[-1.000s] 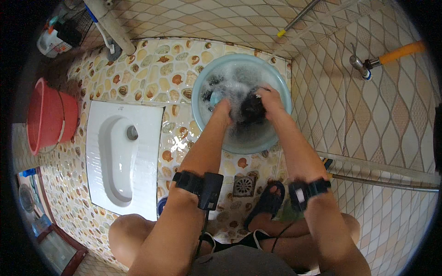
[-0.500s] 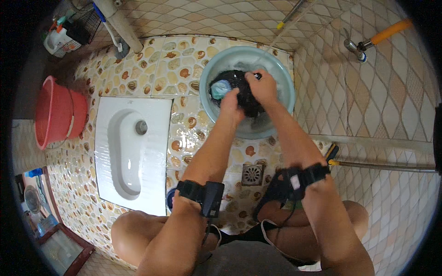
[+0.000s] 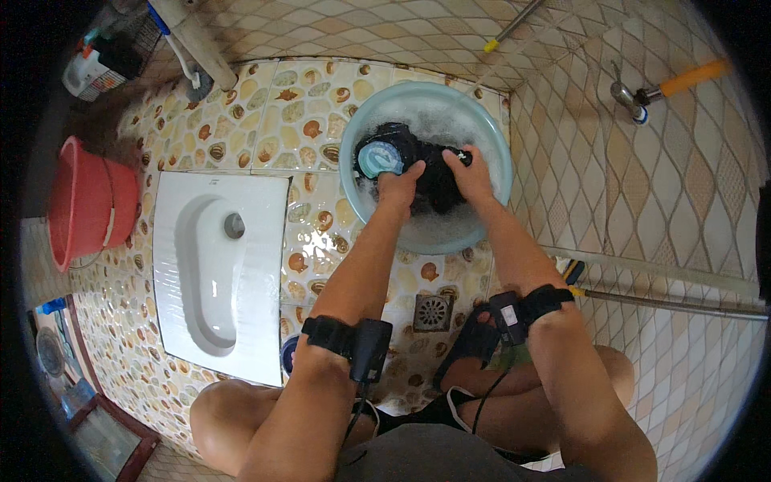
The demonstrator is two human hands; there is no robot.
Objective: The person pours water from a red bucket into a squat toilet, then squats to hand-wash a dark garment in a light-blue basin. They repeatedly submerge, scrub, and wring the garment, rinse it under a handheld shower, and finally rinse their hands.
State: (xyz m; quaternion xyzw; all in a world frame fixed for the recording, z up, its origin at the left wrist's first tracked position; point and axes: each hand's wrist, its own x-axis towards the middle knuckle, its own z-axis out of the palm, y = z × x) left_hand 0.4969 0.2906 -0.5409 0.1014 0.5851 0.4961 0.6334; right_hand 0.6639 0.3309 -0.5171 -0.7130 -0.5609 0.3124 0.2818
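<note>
A light blue plastic basin holds foamy water and a wet black cloth, bunched up and partly under the suds. A round pale blue and teal patch shows at the cloth's left side; whether it is printed on or a separate piece I cannot make out. My left hand grips the cloth just below this patch, its thumb pointing right. On the other side my right hand is closed on the cloth's right end, where a small white mark shows.
Left of the basin a white squat toilet is set in the pebble-patterned floor. A red bucket stands beyond it. A floor drain lies before me, and a tap with an orange hose is on the right wall.
My hands have moved slightly apart, stretching the cloth between them. The pale blue patch now looks rounder and flatter. More foam shows in the basin, and the whole view has shifted a little.
</note>
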